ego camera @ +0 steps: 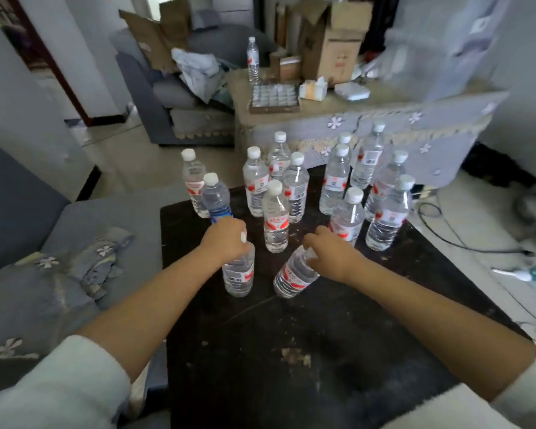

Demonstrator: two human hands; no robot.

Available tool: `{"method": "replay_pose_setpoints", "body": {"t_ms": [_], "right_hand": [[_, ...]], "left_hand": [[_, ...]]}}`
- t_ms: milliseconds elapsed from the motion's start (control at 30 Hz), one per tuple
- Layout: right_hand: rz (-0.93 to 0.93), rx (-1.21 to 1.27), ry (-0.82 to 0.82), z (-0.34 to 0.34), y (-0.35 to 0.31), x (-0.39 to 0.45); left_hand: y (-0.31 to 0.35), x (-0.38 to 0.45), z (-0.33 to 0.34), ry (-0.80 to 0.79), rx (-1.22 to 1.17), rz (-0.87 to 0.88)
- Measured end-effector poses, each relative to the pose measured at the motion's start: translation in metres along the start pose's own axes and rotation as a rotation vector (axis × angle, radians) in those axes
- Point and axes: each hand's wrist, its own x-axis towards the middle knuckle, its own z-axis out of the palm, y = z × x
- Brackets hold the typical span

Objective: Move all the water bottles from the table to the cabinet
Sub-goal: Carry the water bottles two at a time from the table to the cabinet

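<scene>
Both white sleeves [59,388] are cut off by the bottom edge. On the dark table [307,351] the left hand [225,239] grasps an upright bottle [239,274] by its top, hiding the neck. The right hand [331,252] clasps the neck of a tilted bottle [294,275], its cap unseen. Beyond stand clustered bottles [276,212], overlapping. One bottle [252,58] stands blurred on the far cabinet [369,119]
</scene>
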Motion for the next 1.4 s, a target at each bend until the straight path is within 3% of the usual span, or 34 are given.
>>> {"method": "replay_pose_setpoints", "body": {"t_ms": [233,400,567,1000,1400], "right_hand": [[0.219,0.007,0.057,-0.013,0.043,-0.081],[0.458,0.017,0.112,-0.018,0.099,-0.161],[0.695,0.073,0.164,-0.025,0.158,-0.258],[1.059,0.163,0.167,-0.034,0.327,-0.509],[1.328,0.466,0.450,-0.049,0.482,-0.665]], "left_hand": [[0.082,-0.023,0.012,-0.131,0.123,0.414],[0.170,-0.042,0.039,-0.246,0.200,0.704],[0.283,-0.070,0.060,-0.265,0.254,0.941],[0.581,-0.181,0.141,-0.363,0.262,1.202],[0.814,-0.255,0.206,-0.419,0.305,1.443]]}}
